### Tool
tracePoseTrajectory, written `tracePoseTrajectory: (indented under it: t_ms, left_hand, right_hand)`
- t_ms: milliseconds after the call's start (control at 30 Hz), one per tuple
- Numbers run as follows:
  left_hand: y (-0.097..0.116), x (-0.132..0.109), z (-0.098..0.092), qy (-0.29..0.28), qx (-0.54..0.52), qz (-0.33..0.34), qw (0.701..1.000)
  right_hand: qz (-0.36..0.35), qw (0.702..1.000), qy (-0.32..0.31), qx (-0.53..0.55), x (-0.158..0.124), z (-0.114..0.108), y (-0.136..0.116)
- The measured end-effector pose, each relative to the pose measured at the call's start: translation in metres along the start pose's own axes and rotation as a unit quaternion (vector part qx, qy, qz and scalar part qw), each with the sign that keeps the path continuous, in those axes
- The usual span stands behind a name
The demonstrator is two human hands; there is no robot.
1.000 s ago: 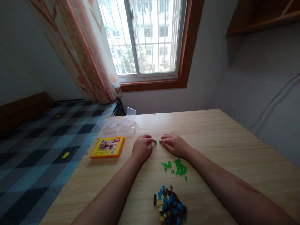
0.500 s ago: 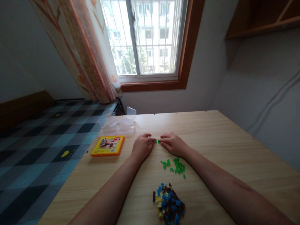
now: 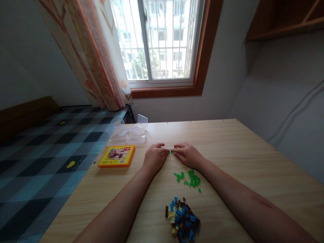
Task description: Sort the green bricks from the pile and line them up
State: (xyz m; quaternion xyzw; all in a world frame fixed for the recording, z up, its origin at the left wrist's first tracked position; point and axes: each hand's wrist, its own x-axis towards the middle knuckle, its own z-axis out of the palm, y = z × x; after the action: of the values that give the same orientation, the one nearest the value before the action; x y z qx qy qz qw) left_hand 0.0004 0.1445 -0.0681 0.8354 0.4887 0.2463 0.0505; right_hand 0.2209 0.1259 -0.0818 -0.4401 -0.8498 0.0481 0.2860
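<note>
Small green toy bricks show between my fingertips over the middle of the table, with a pale sliver among them. My left hand pinches them from the left side. From the right, my right hand pinches them too, its fingertips almost meeting the left ones. Finer detail of the bricks is hidden by the fingers. Just below my right hand lies a loose group of green bricks. Closer to me is a heap of blue, brown and yellow bricks.
A yellow-orange box with a printed lid lies left of my hands. Behind it stands clear plastic packaging. The wooden table borders a bed with a checked cover on the left. A window is ahead.
The green pieces between my fingertips have come closer together, and the gap between the two hands has narrowed slightly. The loose bricks have not moved; the view has shifted a little.
</note>
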Motion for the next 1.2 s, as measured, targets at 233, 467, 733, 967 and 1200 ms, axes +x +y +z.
tracePoseTrajectory:
  t_ms: [233,467,733,967,1200]
  left_hand:
    - [0.0009,-0.0006,-0.0005,-0.002,0.003,-0.002,1.000]
    - [0.0047,0.0004,-0.0016,-0.007,0.017,0.002,1.000]
    - [0.0066,-0.0007,-0.0027,-0.009,0.016,-0.001,1.000]
    - [0.0057,-0.0001,-0.0012,-0.005,0.019,-0.001,1.000]
    - [0.0073,-0.0008,-0.0041,-0.018,0.033,-0.007,0.999]
  right_hand:
    - [0.002,1.000,-0.006,-0.006,-0.0003,0.0014,0.0013]
    - [0.001,1.000,-0.008,-0.012,-0.0001,0.0029,0.0014]
    - [0.005,1.000,-0.003,0.002,0.0007,0.0011,-0.0016]
    - [0.003,1.000,0.003,0.003,0.0003,0.0016,-0.0005]
    - [0.009,1.000,0.023,0.004,-0.0001,0.0070,0.0039]
